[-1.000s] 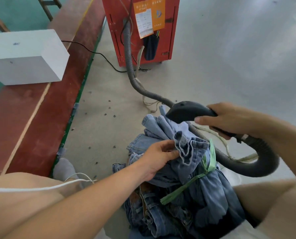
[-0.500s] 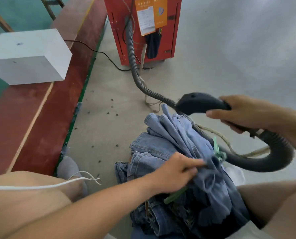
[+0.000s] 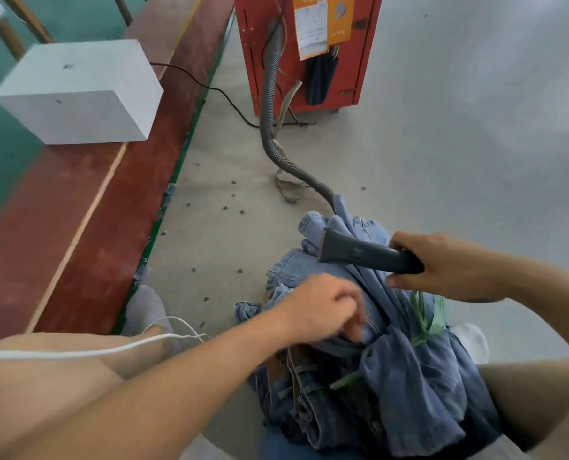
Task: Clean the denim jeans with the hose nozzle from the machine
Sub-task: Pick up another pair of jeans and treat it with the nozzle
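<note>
From the head view, the jeans (image 3: 392,376) lie bunched in a heap on the floor (image 3: 442,161) between the person's knees, well in front of the red machine (image 3: 309,51), and every other place here is read off that heap. The right hand (image 3: 449,267) curls its fingers round the handle of the nozzle (image 3: 353,252), whose flat mouth lies on the far, upper fold of the heap. The left hand (image 3: 323,307) rests on the near-left of the heap with fingers curled into the denim, apparently bunching a fold, though motion blur hides the exact grip. The hose (image 3: 273,127) runs from the machine down across the floor and vanishes behind the far edge of the heap. A green tie (image 3: 425,323) crosses the right side of the heap, and a white block (image 3: 77,94) sits on the red platform (image 3: 77,227) far off to the left. The step in hand looks like the cleaning pass itself: nozzle on cloth, other hand holding the fabric taut. The next move probably calls for drawing the nozzle along the fold while the left hand keeps the denim from lifting into the mouth, and steering clear of the green tie. Against the frame half a second ago, the nozzle has dropped from the air above the heap onto the denim, the loop of hose at the right is no longer in sight, and the left hand has slid nearer and to the left.
</note>
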Available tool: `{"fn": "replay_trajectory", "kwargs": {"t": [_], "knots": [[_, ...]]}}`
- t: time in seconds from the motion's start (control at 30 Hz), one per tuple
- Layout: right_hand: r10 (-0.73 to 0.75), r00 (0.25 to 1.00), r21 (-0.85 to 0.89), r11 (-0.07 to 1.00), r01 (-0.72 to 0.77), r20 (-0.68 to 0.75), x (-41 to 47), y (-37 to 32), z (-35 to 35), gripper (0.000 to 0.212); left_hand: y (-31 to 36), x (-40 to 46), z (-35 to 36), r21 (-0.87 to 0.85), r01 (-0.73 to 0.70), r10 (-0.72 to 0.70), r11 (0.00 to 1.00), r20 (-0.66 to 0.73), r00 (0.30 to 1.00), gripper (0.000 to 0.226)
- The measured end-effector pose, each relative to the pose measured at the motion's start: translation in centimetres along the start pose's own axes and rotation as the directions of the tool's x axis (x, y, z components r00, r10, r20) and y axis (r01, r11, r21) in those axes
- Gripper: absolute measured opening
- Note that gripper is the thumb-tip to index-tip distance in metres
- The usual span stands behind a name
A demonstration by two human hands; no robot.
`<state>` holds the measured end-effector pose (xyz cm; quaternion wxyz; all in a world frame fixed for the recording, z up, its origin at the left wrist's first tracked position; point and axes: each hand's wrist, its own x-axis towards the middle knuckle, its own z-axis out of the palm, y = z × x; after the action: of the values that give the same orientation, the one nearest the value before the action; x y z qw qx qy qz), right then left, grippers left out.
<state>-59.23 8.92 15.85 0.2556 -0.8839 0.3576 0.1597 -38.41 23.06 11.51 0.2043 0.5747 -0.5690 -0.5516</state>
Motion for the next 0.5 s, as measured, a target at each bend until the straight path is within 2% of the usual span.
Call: {"fn": "replay_trajectory", "kwargs": {"t": [0.03,0.07,0.1,0.13,0.17,0.2,0.23,0.27,0.3,0.33,0.37,0.4,0.47,0.5], "knots": [[0.004,1.000,0.002,1.000,-0.004,-0.021,0.2,0.0,-0.1,0.031,-0.2,0.2,-2.3,0.040,0.074,-0.065,0.996,-0.182,0.981,0.031],[0.012,0.999,0.001,1.000,-0.012,-0.047,0.3,0.1,-0.2,0.033,-0.9,0.3,-4.5,0.138,0.218,-0.167,0.966,-0.307,0.937,0.033],[0.020,0.997,0.001,1.000,-0.020,-0.073,0.5,0.2,-0.3,0.034,-2.3,0.3,-6.3,0.261,0.395,-0.288,0.881,-0.367,0.884,0.038],[0.025,0.995,0.003,1.000,-0.025,-0.093,0.7,0.2,-0.5,0.035,-3.9,0.0,-7.3,0.327,0.555,-0.445,0.765,-0.354,0.823,0.047],[0.027,0.994,0.006,1.000,-0.026,-0.102,0.8,0.1,-0.7,0.035,-5.3,-0.7,-7.5,0.275,0.665,-0.612,0.695,-0.259,0.747,0.058],[0.026,0.994,0.008,1.000,-0.025,-0.103,0.9,0.1,-0.9,0.035,-6.2,-1.2,-7.1,0.078,0.747,-0.742,0.660,-0.087,0.665,0.066],[0.025,0.995,0.013,1.000,-0.024,-0.096,1.0,0.0,-1.0,0.034,-6.8,-1.7,-6.2,-0.185,0.776,-0.774,0.603,0.096,0.625,0.068],[0.022,0.996,0.018,1.000,-0.021,-0.087,1.1,-0.1,-1.0,0.033,-7.1,-1.9,-5.4,-0.403,0.749,-0.748,0.526,0.199,0.633,0.065],[0.018,0.997,0.021,1.000,-0.016,-0.081,1.1,-0.2,-1.1,0.032,-7.1,-1.9,-4.7,-0.583,0.665,-0.697,0.467,0.220,0.682,0.050],[0.013,0.997,0.022,1.000,-0.011,-0.077,1.1,-0.3,-1.2,0.031,-6.9,-1.6,-4.4,-0.693,0.568,-0.650,0.444,0.187,0.736,0.029],[0.008,0.997,0.024,1.000,-0.007,-0.078,1.0,-0.3,-1.3,0.031,-6.2,-1.3,-4.1,-0.760,0.462,-0.595,0.456,0.126,0.794,0.013],[0.005,0.996,0.028,1.000,-0.002,-0.086,0.9,-0.2,-1.6,0.030,-5.3,-1.2,-4.1,-0.808,0.335,-0.504,0.484,0.056,0.862,0.010],[0.010,0.991,0.044,0.999,-0.004,-0.137,0.6,-0.1,-2.2,0.029,-3.0,-1.2,-4.0,-0.854,0.113,-0.249,0.508,-0.021,0.968,0.011],[0.022,0.984,0.052,0.999,-0.013,-0.176,0.5,0.0,-2.6,0.028,-1.9,-1.4,-3.7,-0.848,0.039,-0.136,0.528,-0.039,0.990,0.013]]}}
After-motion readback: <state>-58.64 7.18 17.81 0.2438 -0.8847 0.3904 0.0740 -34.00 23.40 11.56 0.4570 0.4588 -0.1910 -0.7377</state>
